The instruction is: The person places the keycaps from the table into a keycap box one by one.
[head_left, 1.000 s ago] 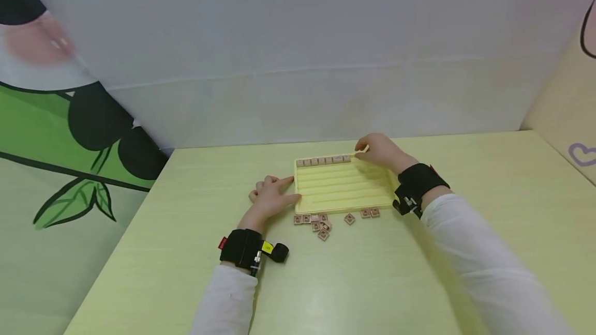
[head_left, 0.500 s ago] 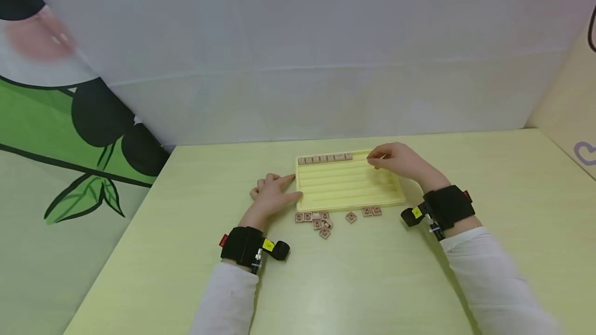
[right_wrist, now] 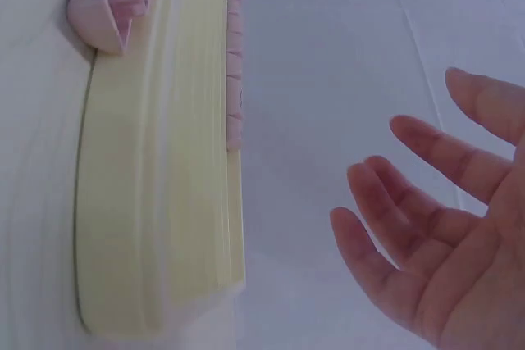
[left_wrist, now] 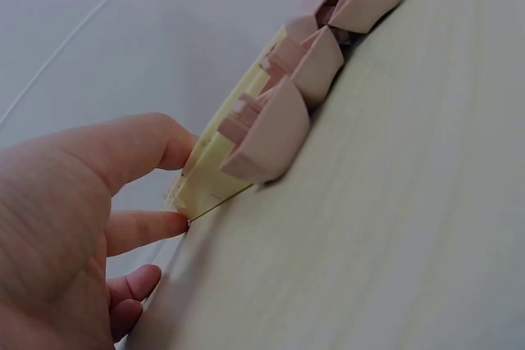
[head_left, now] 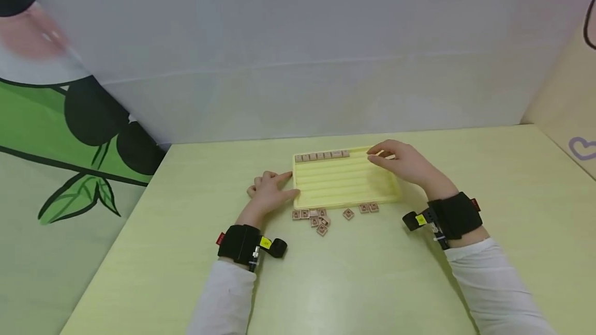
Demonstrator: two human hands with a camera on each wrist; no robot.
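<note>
Tray [head_left: 346, 182] touching left fingers [head_left: 279, 177], under right fingers [head_left: 379, 155]

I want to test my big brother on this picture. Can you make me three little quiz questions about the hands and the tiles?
1. True or false: the right hand is holding a tile.
2. Where are the loose tiles? A) stacked in the tray's middle B) on the table along the tray's near edge C) in the left hand
3. What is the left hand touching?

Key
1. False: its fingers are spread and hold nothing, hovering over the tray's far right corner.
2. B. Another row of tiles sits in the tray's far groove.
3. The left edge of the yellow tray.
</note>
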